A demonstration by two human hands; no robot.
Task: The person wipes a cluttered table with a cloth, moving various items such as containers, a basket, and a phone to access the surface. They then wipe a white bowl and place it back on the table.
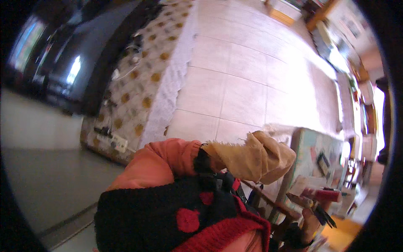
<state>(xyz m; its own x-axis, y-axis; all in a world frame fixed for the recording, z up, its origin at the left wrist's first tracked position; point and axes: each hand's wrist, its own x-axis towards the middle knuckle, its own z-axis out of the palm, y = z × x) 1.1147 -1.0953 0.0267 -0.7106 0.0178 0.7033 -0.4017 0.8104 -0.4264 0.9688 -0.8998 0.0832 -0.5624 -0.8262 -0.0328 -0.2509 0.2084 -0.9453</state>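
A frayed tan cloth [267,157] covers most of my left hand [217,162], which extends from a salmon sleeve with a black band at the wrist. The fingers are hidden under the folds, so their grip does not show. At lower right, my right hand [310,222], with a dark band at its wrist, is closed around several pens [324,214]. Just beyond it is a red cylindrical object [326,195], blurred. Both hands are beside a small table [315,145] with a printed top, on which a dark rectangular object [322,163] lies.
A television [69,60] stands at left on a surface with a patterned cloth [151,63] and lace edging. Cables and a power strip [119,143] lie there. Pale floor tiles [233,82] stretch ahead. A wooden rail [270,201] runs beside the table; something yellow [341,233] is at lower right.
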